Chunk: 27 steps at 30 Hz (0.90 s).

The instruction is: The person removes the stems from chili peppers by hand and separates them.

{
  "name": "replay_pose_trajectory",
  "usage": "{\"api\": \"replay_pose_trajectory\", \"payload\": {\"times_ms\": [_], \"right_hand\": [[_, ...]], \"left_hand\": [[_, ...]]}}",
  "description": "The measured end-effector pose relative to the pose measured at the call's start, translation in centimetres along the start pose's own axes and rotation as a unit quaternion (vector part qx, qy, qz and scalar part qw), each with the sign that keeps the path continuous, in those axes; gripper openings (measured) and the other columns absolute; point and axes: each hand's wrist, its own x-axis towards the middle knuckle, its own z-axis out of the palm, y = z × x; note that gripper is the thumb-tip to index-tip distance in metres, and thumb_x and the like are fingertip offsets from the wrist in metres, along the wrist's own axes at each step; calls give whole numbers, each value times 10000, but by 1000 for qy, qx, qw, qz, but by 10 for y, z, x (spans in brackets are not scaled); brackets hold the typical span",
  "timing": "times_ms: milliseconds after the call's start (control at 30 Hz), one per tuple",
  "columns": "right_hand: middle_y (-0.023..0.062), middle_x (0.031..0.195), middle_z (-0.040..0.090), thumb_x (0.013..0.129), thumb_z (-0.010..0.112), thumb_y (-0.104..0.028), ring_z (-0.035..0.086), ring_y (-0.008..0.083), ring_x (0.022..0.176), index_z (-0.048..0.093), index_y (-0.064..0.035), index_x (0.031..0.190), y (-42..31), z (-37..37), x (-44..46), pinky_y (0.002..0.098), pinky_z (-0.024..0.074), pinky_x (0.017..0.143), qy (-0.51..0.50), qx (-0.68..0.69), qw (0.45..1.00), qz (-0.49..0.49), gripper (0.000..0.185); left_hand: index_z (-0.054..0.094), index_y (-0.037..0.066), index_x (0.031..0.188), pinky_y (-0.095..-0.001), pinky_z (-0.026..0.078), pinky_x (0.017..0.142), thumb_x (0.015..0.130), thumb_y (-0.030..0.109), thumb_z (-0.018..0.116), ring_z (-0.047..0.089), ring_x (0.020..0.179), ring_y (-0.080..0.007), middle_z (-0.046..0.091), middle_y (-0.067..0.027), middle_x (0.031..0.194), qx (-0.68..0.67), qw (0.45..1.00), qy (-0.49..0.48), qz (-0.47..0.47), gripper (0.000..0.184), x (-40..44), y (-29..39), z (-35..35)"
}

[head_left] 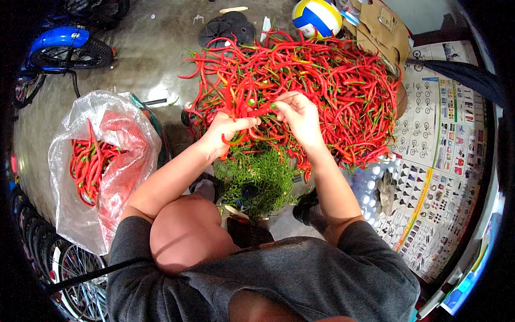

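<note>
My left hand (228, 127) is closed around several red chili peppers, their tips sticking out above and below the fingers. My right hand (296, 111) pinches the green stem end of a red chili pepper (262, 110) that reaches across to the left hand. Both hands are over the near left part of a big heap of red chili peppers (343, 96), many with green stems. Below the hands lies a pile of green stems (255, 180), between my feet.
At left stands a clear plastic bag (64, 198) with red chilies inside. A blue bike (59, 37) and bicycle wheels (80, 279) line the left side. Behind the heap are a ball (317, 19) and cardboard (382, 32); a printed poster (429, 161) is at right.
</note>
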Motion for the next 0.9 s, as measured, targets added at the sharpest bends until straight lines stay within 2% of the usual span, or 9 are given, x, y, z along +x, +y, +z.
{"api": "replay_pose_trajectory", "payload": {"times_ms": [133,200,433,533,667,733,767,800,900], "right_hand": [[21,695,580,842,583,-137,487,66,560,566,-49,862,11,1,-11,187,363,498,-10,202,973,113,92],[18,702,574,840,590,-153,489,75,562,562,-53,891,23,-3,-18,189,359,496,-126,391,888,206,116],[-32,643,449,808,622,-155,372,85,545,552,-42,887,21,-10,-45,208,303,508,-246,490,789,278,155],[-19,655,460,837,590,-177,417,82,560,533,-28,895,14,-15,-55,205,320,493,-251,454,809,275,170],[0,662,495,842,587,-219,453,85,580,557,-14,823,-9,-38,-72,212,346,498,-345,356,846,196,208],[18,712,550,856,572,-217,504,87,633,573,-8,810,-14,-44,-77,215,398,554,-350,324,859,187,214],[23,719,563,858,569,-209,524,94,648,580,-11,824,-10,-46,-76,216,410,580,-330,234,900,163,201],[28,727,576,859,565,-200,543,100,663,588,-13,837,-7,-48,-72,216,422,607,-311,140,930,136,190],[46,803,603,860,558,-137,554,92,717,588,-13,860,6,-55,-60,222,444,663,-249,165,945,133,127]], "left_hand": [[585,20,1007,-291,475,777,714,42,677,605,834,-143,637,-57,926,69,997,12,21,308,-2,-2,-4],[585,31,1013,-285,476,771,724,44,679,601,841,-125,637,-49,945,155,986,-14,51,304,0,-10,-12],[560,43,848,-291,457,706,663,92,695,554,739,-120,581,-12,771,238,961,-126,68,234,-5,-1,-5],[575,34,839,-289,460,697,673,82,674,563,745,-121,598,-22,791,241,953,-161,93,199,-4,-2,-2],[592,16,894,-296,459,662,691,31,645,568,726,-133,610,-35,816,457,861,-108,198,211,0,5,-15],[587,14,894,-293,457,663,715,34,644,565,729,-133,598,-24,810,322,921,-58,212,189,-2,6,-15],[584,20,908,-284,454,689,730,58,654,561,746,-129,586,-10,805,359,896,-43,259,194,-2,11,-18],[608,31,997,-281,460,739,709,23,662,587,811,-123,635,-35,893,266,955,-16,127,293,1,13,-19],[582,31,1054,-293,462,781,713,-13,643,591,858,-132,628,-39,958,34,998,49,16,349,-4,26,-4]]}}
